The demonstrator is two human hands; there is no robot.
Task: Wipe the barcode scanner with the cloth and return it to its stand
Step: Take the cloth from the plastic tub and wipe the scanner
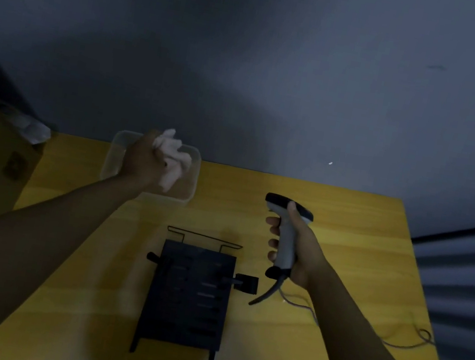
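Left hand [145,163] bunches the cloth [173,160] over a clear tub [190,190], right hand [297,247] wraps the scanner [287,220] handle, head exposed for wiping, stand [189,295] between.

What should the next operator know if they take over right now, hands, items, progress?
Left hand: closed on the crumpled white cloth, held above the clear plastic container at the table's far side.
Right hand: gripping the barcode scanner by its handle, head up, clear of the table; its cable trails right.
Black stand: on the yellow table, unoccupied.
Cloth and scanner are apart; whether any wiping has been done cannot be told.
Left: return the scanner to the stand.
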